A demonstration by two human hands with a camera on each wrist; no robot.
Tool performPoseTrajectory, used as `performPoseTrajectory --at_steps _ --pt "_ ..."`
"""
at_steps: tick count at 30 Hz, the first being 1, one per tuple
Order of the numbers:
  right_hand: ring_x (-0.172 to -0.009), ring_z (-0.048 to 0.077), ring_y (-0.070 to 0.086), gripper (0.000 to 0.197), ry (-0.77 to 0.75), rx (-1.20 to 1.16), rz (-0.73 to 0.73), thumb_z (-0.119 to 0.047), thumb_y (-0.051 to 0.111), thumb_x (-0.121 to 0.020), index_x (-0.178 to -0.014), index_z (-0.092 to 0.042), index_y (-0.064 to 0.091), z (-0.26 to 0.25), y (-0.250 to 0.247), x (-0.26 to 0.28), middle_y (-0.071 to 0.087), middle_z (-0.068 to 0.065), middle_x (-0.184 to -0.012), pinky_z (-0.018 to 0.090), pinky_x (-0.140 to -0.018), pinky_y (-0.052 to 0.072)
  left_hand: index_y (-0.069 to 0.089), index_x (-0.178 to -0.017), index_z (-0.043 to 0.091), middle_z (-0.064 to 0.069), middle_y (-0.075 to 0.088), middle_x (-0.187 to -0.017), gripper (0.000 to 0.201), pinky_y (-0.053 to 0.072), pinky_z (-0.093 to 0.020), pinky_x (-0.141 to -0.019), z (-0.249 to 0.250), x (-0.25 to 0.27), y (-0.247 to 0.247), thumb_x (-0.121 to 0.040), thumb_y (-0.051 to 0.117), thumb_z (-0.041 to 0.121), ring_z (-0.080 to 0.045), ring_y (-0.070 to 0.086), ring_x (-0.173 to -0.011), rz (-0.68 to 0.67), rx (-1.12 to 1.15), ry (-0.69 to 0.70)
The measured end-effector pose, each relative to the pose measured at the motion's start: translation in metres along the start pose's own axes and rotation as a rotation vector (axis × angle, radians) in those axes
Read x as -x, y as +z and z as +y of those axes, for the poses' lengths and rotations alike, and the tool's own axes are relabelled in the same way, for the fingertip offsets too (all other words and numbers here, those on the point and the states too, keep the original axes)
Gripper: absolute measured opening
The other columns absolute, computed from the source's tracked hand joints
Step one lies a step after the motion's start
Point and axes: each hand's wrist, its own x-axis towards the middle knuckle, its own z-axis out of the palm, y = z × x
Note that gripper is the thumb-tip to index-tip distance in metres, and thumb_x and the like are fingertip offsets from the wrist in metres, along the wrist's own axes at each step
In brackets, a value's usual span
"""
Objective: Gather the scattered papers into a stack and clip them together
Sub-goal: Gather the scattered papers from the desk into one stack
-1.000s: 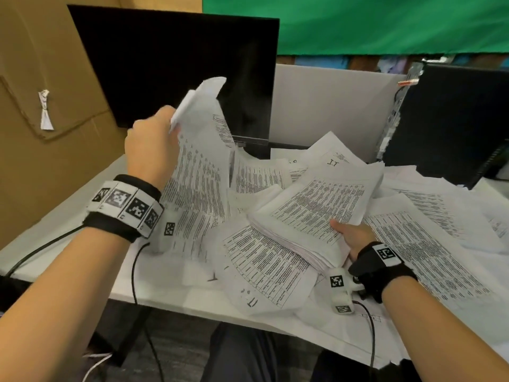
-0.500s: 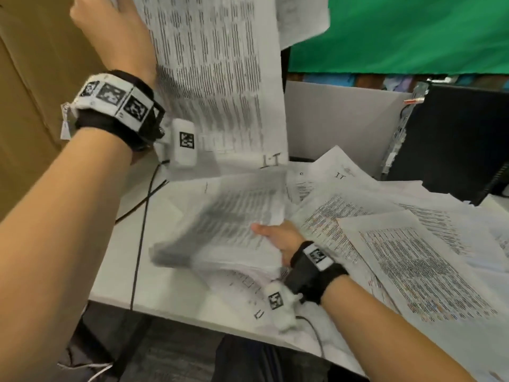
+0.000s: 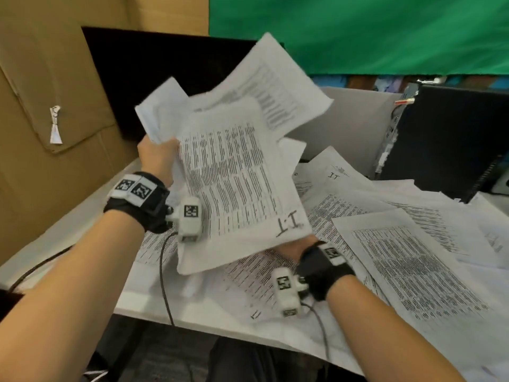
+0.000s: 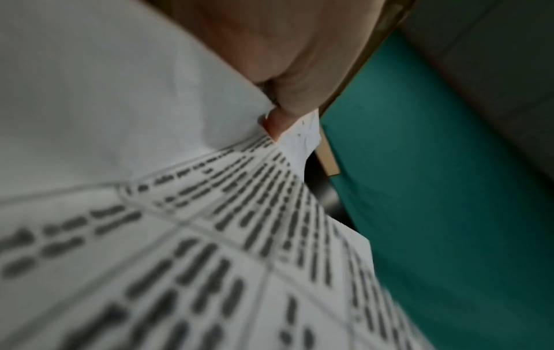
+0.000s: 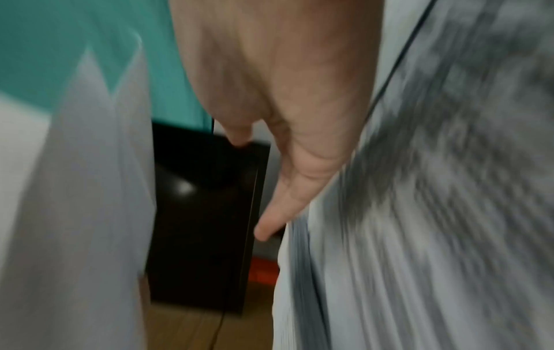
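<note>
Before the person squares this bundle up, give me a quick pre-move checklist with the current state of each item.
1. Left hand grips the raised sheets at their upper edge: ok.
2. Right hand supports the bundle's lower edge: cannot tell, mostly hidden under the paper.
3. Held sheets aligned: not ok, the corners fan out at different angles.
4. All papers gathered: not ok, loose papers cover the table.
5. Clip within reach: cannot tell, none in view.
</note>
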Motion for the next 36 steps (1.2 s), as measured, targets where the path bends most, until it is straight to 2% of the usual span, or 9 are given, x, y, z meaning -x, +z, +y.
performPoseTrajectory --at_steps 3,9,16,20,25,28,32,34,36 --pt "-0.126 0.03 0.054 0.079 -0.177 -0.071 -0.012 -0.071 0.049 -0.085 -0.138 -0.012 0.049 -0.04 -0.053 0.003 0.061 0.012 -0.129 0.047 -0.109 0.04 0.056 -0.125 0.007 -0.008 0.064 -0.116 0.035 0.05 -0.039 -0.094 -0.027 0.019 0.005 -0.09 0.056 0.001 -0.025 0.063 -0.106 -0.115 0.002 -0.084" --pt "-0.114 0.026 0.065 0.049 -0.235 0.271 0.133 -0.033 0.068 -0.089 -0.135 -0.016 0.058 -0.076 -0.095 0.004 0.065 0.01 -0.13 0.041 -0.1 0.051 0.059 -0.12 0.012 -0.008 0.074 -0.101 0.029 0.057 -0.038 -0.07 -0.06 0.067 0.047 -0.091 0.06 0.012 -0.024 0.072 -0.09 -0.556 0.049 -0.365" --pt "-0.105 0.027 0.065 0.039 -0.346 0.225 0.589 -0.032 0.065 -0.093 -0.122 -0.007 0.06 -0.087 -0.155 0.011 0.067 0.007 -0.118 0.047 -0.095 0.054 0.054 -0.127 -0.002 -0.02 0.064 -0.122 0.04 0.055 -0.043 -0.086 -0.099 0.107 0.072 -0.089 0.062 0.009 -0.032 0.066 -0.105 -0.9 -0.098 -0.651" --pt "-0.122 0.038 0.057 0.048 -0.496 0.13 0.792 -0.031 0.055 -0.099 -0.14 -0.006 0.045 -0.103 -0.171 0.032 0.055 0.018 -0.137 0.044 -0.099 0.051 0.061 -0.117 -0.002 -0.016 0.067 -0.116 0.033 0.057 -0.029 -0.071 -0.111 0.121 0.085 -0.085 0.066 0.003 -0.023 0.069 -0.095 -0.741 -0.156 -0.499" --pt "-0.13 0.034 0.051 0.053 -0.596 -0.13 0.913 -0.032 0.043 -0.103 -0.146 -0.003 0.032 -0.137 -0.213 0.055 0.055 0.01 -0.13 0.025 -0.074 0.057 0.066 -0.095 0.002 -0.006 0.066 -0.083 0.022 0.048 -0.026 -0.067 -0.129 0.126 0.096 -0.085 0.07 0.021 -0.02 0.06 -0.074 -0.496 -0.408 -0.331" --pt "-0.105 0.037 0.063 0.034 -0.505 0.065 0.911 -0.024 0.051 -0.099 -0.122 0.001 0.049 -0.133 -0.224 0.057 0.065 0.02 -0.114 0.04 -0.087 0.049 0.066 -0.103 0.003 -0.008 0.07 -0.1 0.037 0.053 -0.04 -0.085 -0.138 0.125 0.097 -0.081 0.073 0.032 -0.026 0.066 -0.09 -0.493 -0.552 -0.204" --pt "-0.039 0.002 0.057 0.008 -0.464 0.103 0.747 -0.007 0.053 -0.098 -0.106 -0.009 0.051 -0.114 -0.218 0.049 0.065 0.003 -0.064 0.018 -0.043 0.047 0.065 -0.102 -0.002 -0.02 0.069 -0.101 0.036 0.054 -0.043 -0.086 -0.135 0.127 0.1 -0.083 0.071 0.027 -0.034 0.066 -0.097 -0.511 -0.711 -0.18" --pt "-0.052 0.001 0.064 0.015 -0.404 0.207 0.641 -0.004 0.055 -0.096 -0.11 -0.008 0.055 -0.106 -0.214 0.042 0.072 -0.005 -0.064 0.019 -0.049 0.051 0.063 -0.109 0.001 -0.019 0.067 -0.106 0.038 0.051 -0.04 -0.09 -0.133 0.128 0.1 -0.083 0.071 0.026 -0.032 0.063 -0.103 -0.552 -0.718 -0.209" --pt "-0.085 0.017 0.069 0.023 -0.376 0.303 0.515 -0.011 0.066 -0.092 -0.115 -0.009 0.064 -0.105 -0.203 0.038 0.075 0.004 -0.102 0.027 -0.061 0.054 0.063 -0.11 0.003 -0.011 0.067 -0.108 0.036 0.048 -0.036 -0.092 -0.135 0.128 0.098 -0.082 0.073 0.022 -0.027 0.061 -0.102 -0.604 -0.697 -0.242"
